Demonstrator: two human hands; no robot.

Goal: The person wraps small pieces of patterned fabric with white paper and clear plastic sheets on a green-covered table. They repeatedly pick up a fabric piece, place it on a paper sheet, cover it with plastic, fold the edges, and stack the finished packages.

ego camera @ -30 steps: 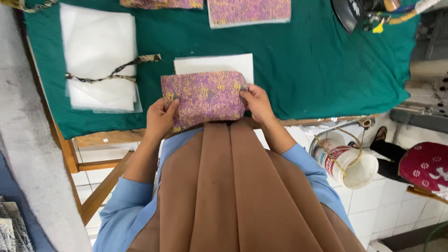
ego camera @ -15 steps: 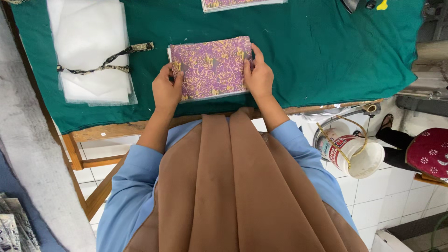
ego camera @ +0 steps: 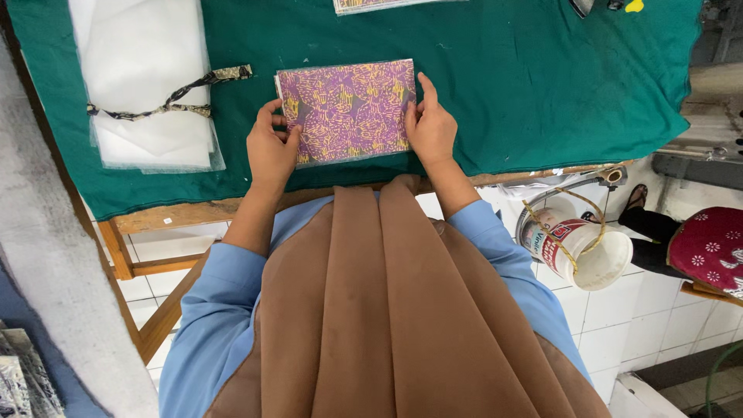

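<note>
A folded purple cloth with a yellow pattern, inside a clear plastic sleeve, lies flat on the green table cover. My left hand grips its left edge with thumb and fingers. My right hand holds its right edge, fingers stretched along the side. Both forearms in light blue sleeves reach over a brown cloth hanging down my front.
A stack of clear plastic sleeves tied with a patterned strip lies at the left. Another packed purple cloth shows at the top edge. Below right on the tiled floor lie a white bucket and a red cushion.
The packed cloth has gone from held near the table's front edge to lying flat farther onto the cover. Both hands moved with it and still hold its sides.
</note>
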